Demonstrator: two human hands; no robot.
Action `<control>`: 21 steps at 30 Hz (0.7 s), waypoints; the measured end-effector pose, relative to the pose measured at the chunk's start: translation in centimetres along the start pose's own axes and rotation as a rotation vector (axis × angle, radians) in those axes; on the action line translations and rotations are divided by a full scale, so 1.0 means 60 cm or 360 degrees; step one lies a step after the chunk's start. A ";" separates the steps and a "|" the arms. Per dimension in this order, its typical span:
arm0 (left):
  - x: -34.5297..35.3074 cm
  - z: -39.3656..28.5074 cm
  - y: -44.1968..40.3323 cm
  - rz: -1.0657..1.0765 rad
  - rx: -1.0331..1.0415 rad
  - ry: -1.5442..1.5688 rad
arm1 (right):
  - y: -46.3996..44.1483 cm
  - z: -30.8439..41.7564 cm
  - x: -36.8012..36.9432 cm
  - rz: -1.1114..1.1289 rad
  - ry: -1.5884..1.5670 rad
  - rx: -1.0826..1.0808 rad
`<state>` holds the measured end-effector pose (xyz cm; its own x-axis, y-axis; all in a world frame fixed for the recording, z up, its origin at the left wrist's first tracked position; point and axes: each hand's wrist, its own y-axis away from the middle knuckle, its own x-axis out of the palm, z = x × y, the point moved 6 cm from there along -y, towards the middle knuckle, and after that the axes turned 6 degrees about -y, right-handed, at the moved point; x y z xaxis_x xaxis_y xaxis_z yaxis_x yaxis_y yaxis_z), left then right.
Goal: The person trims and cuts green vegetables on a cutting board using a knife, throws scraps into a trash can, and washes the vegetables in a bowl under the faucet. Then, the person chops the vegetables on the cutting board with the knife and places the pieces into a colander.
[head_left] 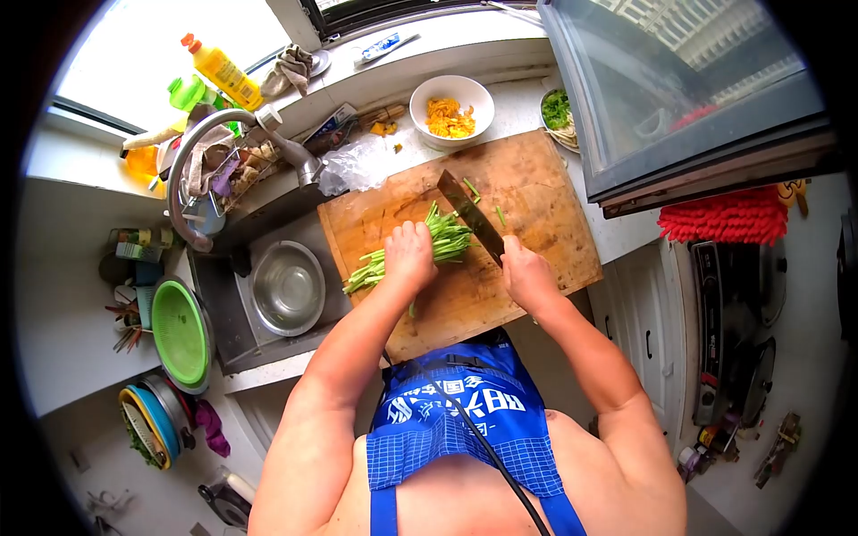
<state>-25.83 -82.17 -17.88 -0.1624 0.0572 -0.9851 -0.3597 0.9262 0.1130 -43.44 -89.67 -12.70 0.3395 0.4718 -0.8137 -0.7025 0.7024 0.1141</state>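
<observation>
My left hand [410, 253] presses down on a bundle of green vegetable stalks [450, 234], its fingers curled over them. The stalks lie across a wooden cutting board [545, 192], stretching out on both sides of that hand. In my right hand [527, 275] is the handle of a kitchen knife [471, 214] with a broad dark blade. The blade points away from me, just right of the bundle's cut ends. A few short green pieces [500, 215] lie on the board beyond the blade. The knife handle is mostly hidden by my fingers.
Behind the board stands a white bowl [424, 96] of cooked yellow egg-like pieces. A plate of chopped greens [556, 111] sits by the open window pane [679, 98]. Left are a sink [234, 295] with a metal basin [288, 288], a curved faucet [183, 170] and a green basket [179, 332].
</observation>
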 end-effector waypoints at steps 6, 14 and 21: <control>0.003 0.000 0.002 0.0015 -0.0010 0.0079 | 0.069 0.069 -0.074 0.0165 -0.0028 -0.0034; 0.018 0.004 0.001 -0.0089 -0.0003 0.0053 | 0.046 0.063 -0.025 0.0347 0.0117 -0.0025; 0.008 -0.003 -0.001 0.0000 -0.0007 0.0017 | -0.018 0.065 0.006 0.0443 0.0141 -0.0129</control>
<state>-26.08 -82.25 -18.32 -0.1724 0.0532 -0.9836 -0.3640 0.9244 0.1138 -40.09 -88.19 -10.90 0.0731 0.5894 -0.8045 -0.8097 0.5060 0.2971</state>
